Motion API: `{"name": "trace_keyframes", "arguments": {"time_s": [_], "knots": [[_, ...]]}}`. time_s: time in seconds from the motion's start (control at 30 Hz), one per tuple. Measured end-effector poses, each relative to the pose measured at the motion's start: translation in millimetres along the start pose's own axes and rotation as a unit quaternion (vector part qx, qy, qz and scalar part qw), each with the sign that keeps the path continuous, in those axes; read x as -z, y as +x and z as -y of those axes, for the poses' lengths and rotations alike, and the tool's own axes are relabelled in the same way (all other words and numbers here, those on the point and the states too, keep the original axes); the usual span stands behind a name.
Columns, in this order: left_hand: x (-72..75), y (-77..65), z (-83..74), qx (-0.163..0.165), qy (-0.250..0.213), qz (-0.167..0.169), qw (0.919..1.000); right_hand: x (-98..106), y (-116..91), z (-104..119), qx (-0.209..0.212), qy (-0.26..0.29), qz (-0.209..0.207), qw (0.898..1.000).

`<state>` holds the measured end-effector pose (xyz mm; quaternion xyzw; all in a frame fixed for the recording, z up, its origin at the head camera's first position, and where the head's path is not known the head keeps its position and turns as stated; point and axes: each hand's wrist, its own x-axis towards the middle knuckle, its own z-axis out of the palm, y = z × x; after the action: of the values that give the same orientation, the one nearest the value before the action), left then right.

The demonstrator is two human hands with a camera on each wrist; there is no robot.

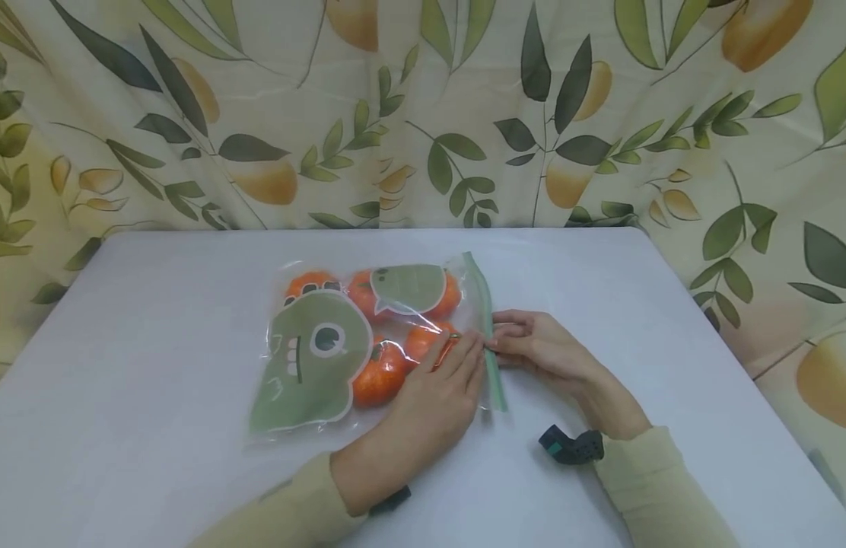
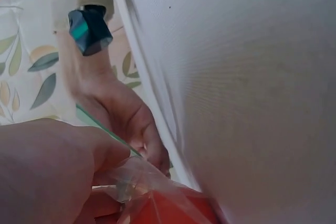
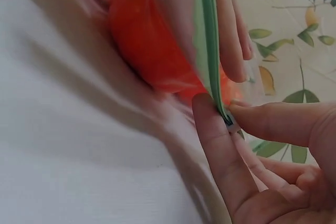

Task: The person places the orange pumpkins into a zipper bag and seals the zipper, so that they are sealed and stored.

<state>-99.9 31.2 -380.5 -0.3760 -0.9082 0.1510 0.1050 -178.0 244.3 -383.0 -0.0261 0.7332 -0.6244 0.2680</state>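
A clear zip bag (image 1: 313,380) with a green cartoon dinosaur print lies on the white table. Inside it are several round orange-red fruits (image 1: 380,373), one also visible in the right wrist view (image 3: 152,45). My left hand (image 1: 433,407) lies over the bag's right part, and its fingers and thumb hold the plastic beside the green zip strip (image 1: 490,335). From the right side, my right hand (image 1: 549,346) pinches that strip between thumb and index finger. A small pale piece, perhaps a slider (image 3: 232,124), shows between those fingertips. The left thumb is hidden in the head view.
The white table (image 1: 156,320) ends at a back edge against a leaf-and-fruit patterned cloth (image 1: 409,99). A dark wrist device (image 1: 572,445) is on the right wrist, and part of another (image 1: 392,499) shows under the left wrist.
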Motion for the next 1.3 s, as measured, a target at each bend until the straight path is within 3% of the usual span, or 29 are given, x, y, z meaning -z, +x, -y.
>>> {"name": "trace_keyframes", "arguments": {"time_s": [0.63,0.9,1.3], "knots": [[4.4,-0.2,-2.9,-0.017,0.018,0.047,0.9986,10,31,20,-0.007,-0.046,-0.035,0.998],[2.6,-0.5,-4.3,-0.014,0.023,0.034,0.9991,14,49,32,-0.017,-0.091,-0.058,0.994],[5.5,-0.9,-4.3,-0.030,0.011,0.063,0.9975,18,76,44,-0.009,-0.119,-0.106,0.987]]}}
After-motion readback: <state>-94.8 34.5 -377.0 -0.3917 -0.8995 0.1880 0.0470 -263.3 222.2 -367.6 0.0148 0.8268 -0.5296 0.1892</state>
